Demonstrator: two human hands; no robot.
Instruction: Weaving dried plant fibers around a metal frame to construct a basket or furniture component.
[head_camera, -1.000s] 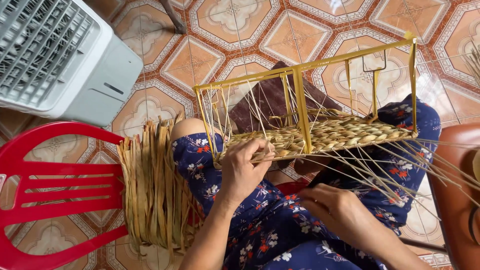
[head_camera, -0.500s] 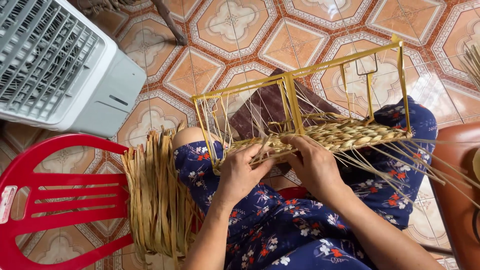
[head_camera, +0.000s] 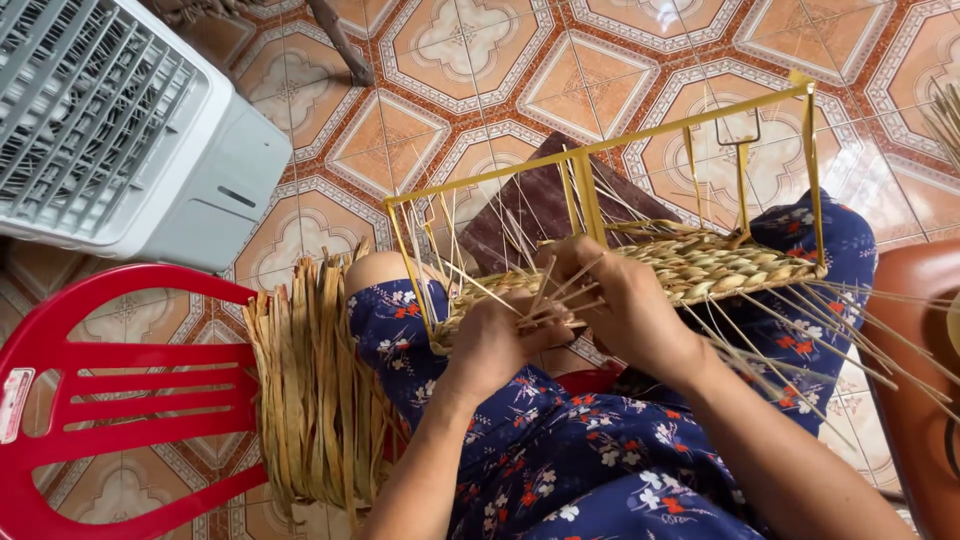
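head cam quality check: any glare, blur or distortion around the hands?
Head view: soft even daylight, with faint sheen on the floor tiles near the top. Left hand and right hand are sharp, as is the woven band on the yellow frame. Shadows are weak. Mild wide-angle bending shows at the white fan and red chair.

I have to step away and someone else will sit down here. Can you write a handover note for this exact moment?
Left hand: gripping thin straw strands at the woven edge.
Right hand: fingers closed on the same strands, pressing against the weave.
Yellow wire frame rests on the lap; woven band runs along its near side.
Done: the band's right stretch is woven.
Left: loose strands at the left end; upper frame bare.
Spare straw bundle lies beside the left knee.
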